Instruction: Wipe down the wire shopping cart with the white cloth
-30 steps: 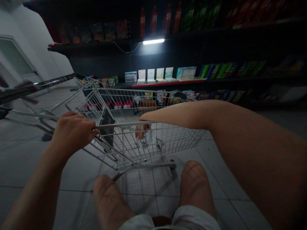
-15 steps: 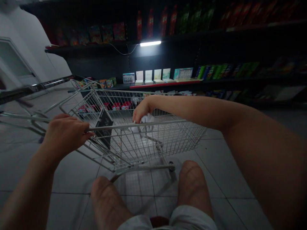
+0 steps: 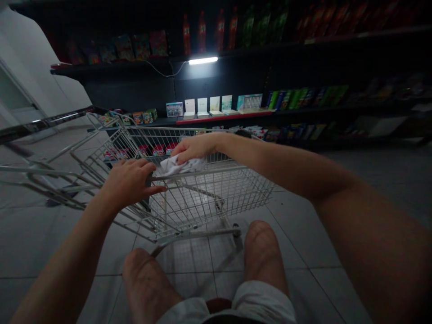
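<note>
A metal wire shopping cart (image 3: 216, 193) stands on the tiled floor in front of my knees. My left hand (image 3: 130, 180) is wrapped round the cart's near top rail at its left corner. My right hand (image 3: 192, 147) lies over a crumpled white cloth (image 3: 175, 165) and presses it onto the same rail, a little to the right of the left hand. The fingers of the right hand curl over the cloth. A dark panel inside the cart is mostly hidden behind my left hand.
Dark store shelves (image 3: 236, 114) with packets, boxes and bottles run behind the cart, lit by a strip light (image 3: 203, 60). Another cart's frame and handle (image 3: 40, 123) stand at the left. A white wall and door are at far left. Grey tiles stretch to the right.
My right hand came up out of the basket with the cloth and now presses it on the top rail. My left hand slid right along the rail, towards the cloth.
</note>
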